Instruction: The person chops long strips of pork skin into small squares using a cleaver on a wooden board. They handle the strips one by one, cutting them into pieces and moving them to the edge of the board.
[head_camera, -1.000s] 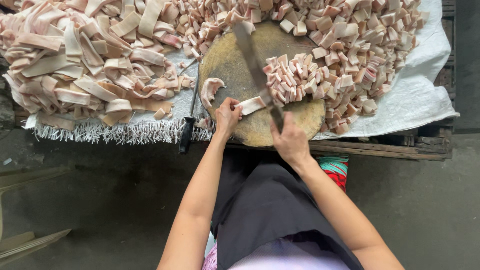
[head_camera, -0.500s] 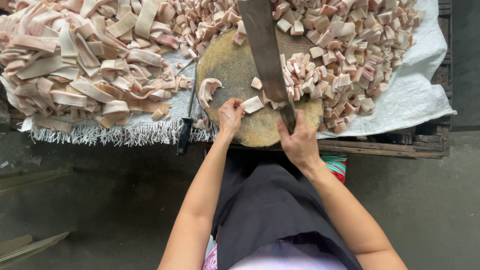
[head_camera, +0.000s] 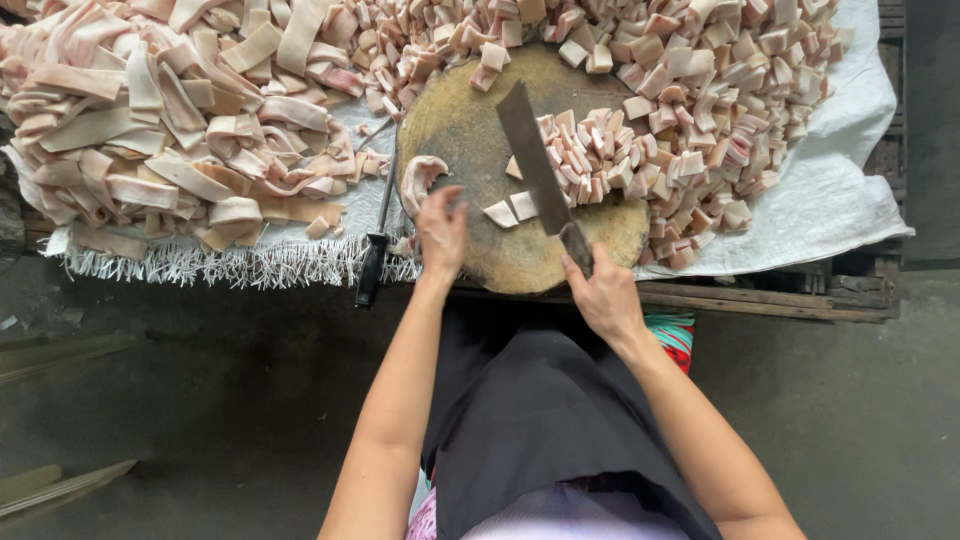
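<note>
My right hand (head_camera: 603, 295) grips the handle of a long cleaver (head_camera: 533, 160) whose blade lies across a round wooden chopping block (head_camera: 470, 125). Two small cut meat pieces (head_camera: 511, 209) lie just left of the blade. My left hand (head_camera: 442, 230) hovers over the block's near left side with fingers spread, close to a curled strip of pork (head_camera: 421, 178). A heap of cut cubes (head_camera: 610, 165) sits to the right of the blade.
Long pork strips (head_camera: 170, 140) are piled at the left on a white woven sheet (head_camera: 830, 200). More cubes (head_camera: 700, 70) cover the back and right. A second knife with a black handle (head_camera: 372, 265) lies left of the block. Wooden pallet edge (head_camera: 780, 295) below.
The cleaver was raised high half a second ago and has come down onto the block. My left hand has let go of the strip and drawn back slightly.
</note>
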